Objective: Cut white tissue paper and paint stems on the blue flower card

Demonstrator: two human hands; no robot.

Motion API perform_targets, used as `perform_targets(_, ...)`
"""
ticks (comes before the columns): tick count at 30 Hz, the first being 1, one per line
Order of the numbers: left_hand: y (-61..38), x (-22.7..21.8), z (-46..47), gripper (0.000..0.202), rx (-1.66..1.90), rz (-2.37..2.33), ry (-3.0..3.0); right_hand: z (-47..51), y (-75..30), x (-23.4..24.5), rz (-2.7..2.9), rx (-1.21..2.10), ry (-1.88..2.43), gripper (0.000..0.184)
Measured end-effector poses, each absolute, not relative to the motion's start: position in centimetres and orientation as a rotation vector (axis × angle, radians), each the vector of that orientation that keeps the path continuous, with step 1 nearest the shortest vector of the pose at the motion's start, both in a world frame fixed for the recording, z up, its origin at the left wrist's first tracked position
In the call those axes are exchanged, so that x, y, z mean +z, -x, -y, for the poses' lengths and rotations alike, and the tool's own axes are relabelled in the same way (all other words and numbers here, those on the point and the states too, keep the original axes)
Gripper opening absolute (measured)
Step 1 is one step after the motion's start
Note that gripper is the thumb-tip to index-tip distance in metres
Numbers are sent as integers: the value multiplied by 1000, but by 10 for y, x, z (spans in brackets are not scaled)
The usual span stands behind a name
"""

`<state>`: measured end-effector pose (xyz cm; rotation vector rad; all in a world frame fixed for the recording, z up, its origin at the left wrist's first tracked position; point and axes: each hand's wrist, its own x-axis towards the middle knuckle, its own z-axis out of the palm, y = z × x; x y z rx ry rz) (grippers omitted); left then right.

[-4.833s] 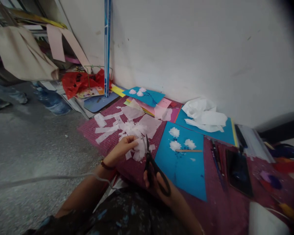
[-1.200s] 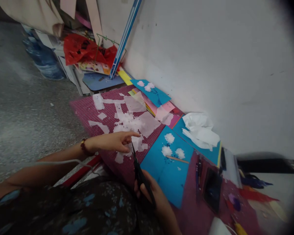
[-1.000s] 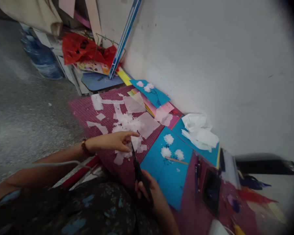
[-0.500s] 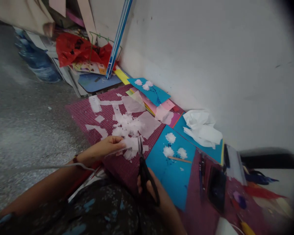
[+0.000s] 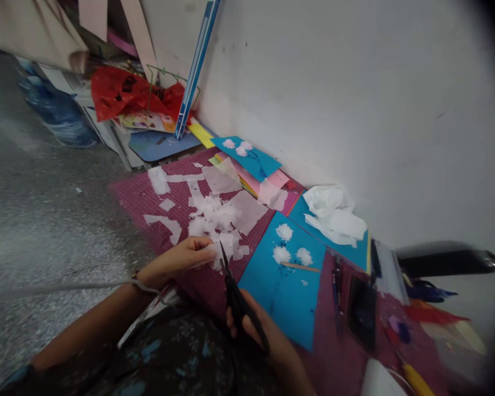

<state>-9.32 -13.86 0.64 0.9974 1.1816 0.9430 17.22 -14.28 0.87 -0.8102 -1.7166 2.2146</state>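
Note:
Between the thumb and fingers of my left hand (image 5: 190, 254) is a small piece of white tissue paper (image 5: 215, 252). My right hand (image 5: 258, 322) grips black-handled scissors (image 5: 233, 286), whose slightly parted blades reach the edge of that piece. Just beyond my left hand lies a heap of crumpled white tissue bits (image 5: 212, 214) on the maroon checked cloth (image 5: 138, 192). Right of the scissors is a blue sheet (image 5: 264, 286) bearing several white fluffy tissue blossoms (image 5: 282, 254) and a thin wooden stick (image 5: 300, 267).
Another blue sheet with blossoms (image 5: 266, 165) rests on coloured papers near the wall. Crumpled white tissue (image 5: 334, 214) lies to its right. A dark phone (image 5: 362, 311), pens (image 5: 337, 291) and a yellow-handled tool (image 5: 416, 379) are at the right. A red plastic bag (image 5: 119, 93) sits at the back left.
The scissors have shifted a little left and down, nearer my left hand. The held paper now shows as a smaller piece close to my fingertips. The view has turned slightly.

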Motion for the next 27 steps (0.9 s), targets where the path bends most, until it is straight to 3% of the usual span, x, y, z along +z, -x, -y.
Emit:
perform_targets(11, 90, 8, 137, 31, 935, -1140, -1068, 148, -169, 13, 1682, 2139, 803, 62)
perform_targets(27, 102, -13, 134, 35, 977, -1083, -920, 146, -165, -5, 1633, 2054, 874, 53)
